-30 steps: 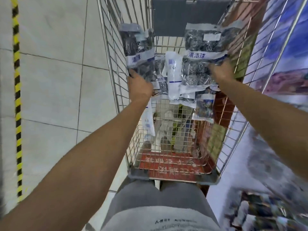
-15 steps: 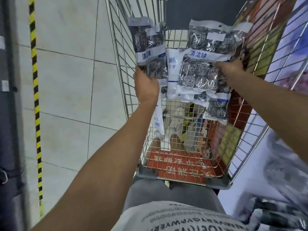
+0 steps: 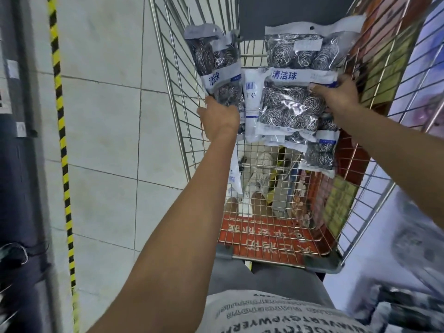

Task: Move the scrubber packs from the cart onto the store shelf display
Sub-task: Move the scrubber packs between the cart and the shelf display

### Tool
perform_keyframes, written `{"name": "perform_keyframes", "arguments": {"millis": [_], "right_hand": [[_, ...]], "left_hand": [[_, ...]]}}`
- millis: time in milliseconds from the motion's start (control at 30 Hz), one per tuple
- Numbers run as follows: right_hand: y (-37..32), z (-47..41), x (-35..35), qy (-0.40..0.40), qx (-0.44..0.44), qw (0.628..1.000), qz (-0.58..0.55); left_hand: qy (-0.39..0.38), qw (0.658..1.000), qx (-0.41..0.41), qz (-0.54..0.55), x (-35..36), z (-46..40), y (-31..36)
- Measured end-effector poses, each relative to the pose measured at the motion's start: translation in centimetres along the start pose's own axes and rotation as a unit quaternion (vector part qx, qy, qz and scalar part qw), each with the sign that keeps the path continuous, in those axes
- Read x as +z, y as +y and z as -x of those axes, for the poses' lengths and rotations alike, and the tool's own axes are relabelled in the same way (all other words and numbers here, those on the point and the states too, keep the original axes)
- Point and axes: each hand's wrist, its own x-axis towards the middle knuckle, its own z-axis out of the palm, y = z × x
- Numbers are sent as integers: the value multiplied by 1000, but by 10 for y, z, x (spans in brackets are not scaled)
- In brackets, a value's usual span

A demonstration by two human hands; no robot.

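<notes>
Above the wire cart (image 3: pixel 182 121), the left hand (image 3: pixel 218 116) grips one scrubber pack (image 3: pixel 213 66) while the right hand (image 3: pixel 336 97) pinches a loose bundle (image 3: pixel 293 102), whose lowest pack could slip free.

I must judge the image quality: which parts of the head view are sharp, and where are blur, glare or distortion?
Head view: the scrubber packs and both hands, left hand and right hand, are sharp; glare glints on the plastic wrap; the lower right corner is smeared by blur; the cart wires bow from wide-angle distortion.
</notes>
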Motion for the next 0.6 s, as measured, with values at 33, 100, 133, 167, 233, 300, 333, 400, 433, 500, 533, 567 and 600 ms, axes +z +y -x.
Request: {"name": "perform_keyframes", "arguments": {"millis": [33,100,133,167,233,300,333,400,433,500,533,567,600], "right_hand": [[1,0,0,-4,2,1000,-3],[4,0,-2,-15,6,1000,-11],[6,0,-3,-18,5,1000,-16],[7,-1,-3,-22,2,999,-25],[8,-3,-3,-33,0,998,-47],[8,-1,-3,-51,4,997,-61],[7,0,-3,-62,3,996,-66],[5,4,-1,-84,1,994,-64],[5,6,0,-95,-1,994,-60],[4,12,2,-117,-5,991,-72],[4,15,1,-120,-5,989,-82],[5,18,1,-121,-8,989,-90],[6,21,0,-124,-14,987,-103]], "left_hand": [[-3,1000,2,-3,0,0,1],[-5,1000,17,1,1,0,-1],[-2,1000,29,7,0,-2,-3],[-1,999,41,14,-2,-4,-6],[-11,998,50,34,-6,-10,-10],[-20,997,54,40,-9,-17,-14],[-23,997,60,43,-10,-20,-14],[-37,995,78,51,-9,-24,-11],[-44,994,84,47,-7,-26,-8],[-47,995,83,32,-2,-29,-5],[-41,995,81,31,0,-31,-4],[-34,995,82,35,1,-33,-4],[-27,995,86,41,3,-35,-4]]}}
